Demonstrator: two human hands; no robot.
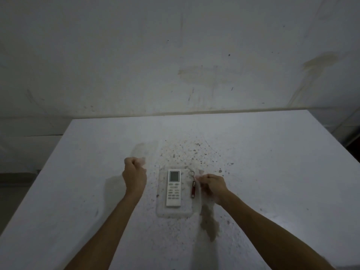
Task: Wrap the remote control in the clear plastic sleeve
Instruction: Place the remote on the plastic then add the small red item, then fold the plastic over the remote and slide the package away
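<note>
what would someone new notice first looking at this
A white remote control lies face up mid-table on a clear plastic sleeve, a small red keychain light just right of it. Left hand and right hand flank them, both pinching plastic.

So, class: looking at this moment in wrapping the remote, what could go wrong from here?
1. The red keychain light lies right beside the remote control, apparently on the same clear plastic sleeve, so it may get wrapped in too.
2. Both hands, left hand and right hand, seem to pinch plastic edges; an uneven pull could slide the remote.
</note>
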